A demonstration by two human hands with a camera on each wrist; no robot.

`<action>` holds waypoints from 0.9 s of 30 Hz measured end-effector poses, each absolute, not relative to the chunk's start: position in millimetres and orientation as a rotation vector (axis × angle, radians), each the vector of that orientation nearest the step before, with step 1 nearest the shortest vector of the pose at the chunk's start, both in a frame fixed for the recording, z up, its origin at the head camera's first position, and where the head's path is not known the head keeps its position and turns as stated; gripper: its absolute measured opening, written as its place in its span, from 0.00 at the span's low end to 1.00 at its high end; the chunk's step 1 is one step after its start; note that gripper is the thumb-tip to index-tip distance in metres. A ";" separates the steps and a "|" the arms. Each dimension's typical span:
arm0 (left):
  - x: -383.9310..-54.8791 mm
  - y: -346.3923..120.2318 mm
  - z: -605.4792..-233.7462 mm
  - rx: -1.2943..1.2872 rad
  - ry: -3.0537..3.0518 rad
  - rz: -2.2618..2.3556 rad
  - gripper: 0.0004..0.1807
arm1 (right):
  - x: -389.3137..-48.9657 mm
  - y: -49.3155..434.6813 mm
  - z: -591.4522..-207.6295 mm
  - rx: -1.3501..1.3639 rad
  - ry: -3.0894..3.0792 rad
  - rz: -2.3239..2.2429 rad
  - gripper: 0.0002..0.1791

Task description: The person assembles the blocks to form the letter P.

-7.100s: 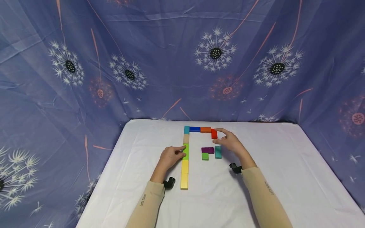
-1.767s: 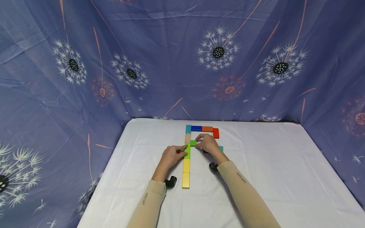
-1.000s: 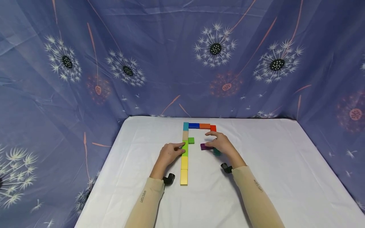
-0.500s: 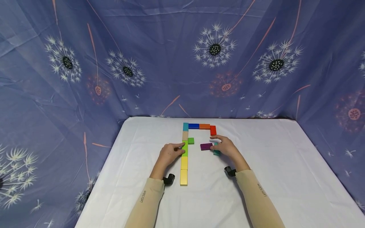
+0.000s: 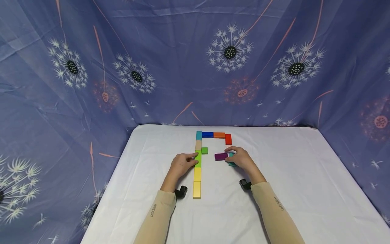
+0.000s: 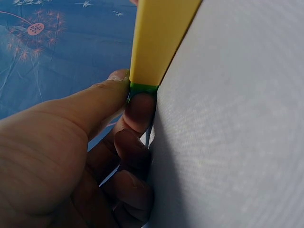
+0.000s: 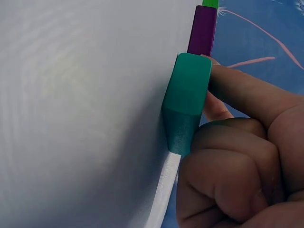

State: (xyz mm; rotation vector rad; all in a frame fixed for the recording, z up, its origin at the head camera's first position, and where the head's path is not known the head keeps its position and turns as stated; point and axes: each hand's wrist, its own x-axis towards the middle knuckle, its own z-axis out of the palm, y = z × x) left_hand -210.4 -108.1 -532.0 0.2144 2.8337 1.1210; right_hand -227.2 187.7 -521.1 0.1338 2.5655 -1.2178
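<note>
In the head view my left hand (image 5: 180, 165) reaches in from the left. Its thumb and index fingertips touch the lime green block (image 5: 199, 162), which lies in a column with yellow blocks (image 5: 197, 174) on the near side. The left wrist view shows a yellow block (image 6: 159, 42) and the green block's end (image 6: 144, 88) at the fingertips. My right hand (image 5: 242, 159) hovers over the teal block (image 5: 232, 164), partly covering it. Its thumb and index finger are spread apart near the right end of the purple block (image 5: 220, 157); no grip on it shows.
Beyond the green block stand a wood-coloured block (image 5: 198, 145) and a light blue one (image 5: 199, 135). Dark blue (image 5: 208, 135), orange (image 5: 219, 135) and red (image 5: 228, 139) blocks run rightward. A small green block (image 5: 204, 150) sits beside the column. White cloth (image 5: 225, 210) covers the table.
My right hand has gone from the red block to the small green block, set it beside the column, let go and moved right to the purple and teal blocks. The left hand stays put.
</note>
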 end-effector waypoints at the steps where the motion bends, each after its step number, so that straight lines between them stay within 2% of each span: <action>1: -210.8 -108.1 -532.1 0.217 2.836 1.118 0.22 | -227.1 187.5 -520.3 0.129 2.573 -1.211 0.24; 27: -208.6 -107.5 -531.1 0.198 2.838 1.121 0.22 | -227.4 186.8 -520.9 0.129 2.598 -1.187 0.21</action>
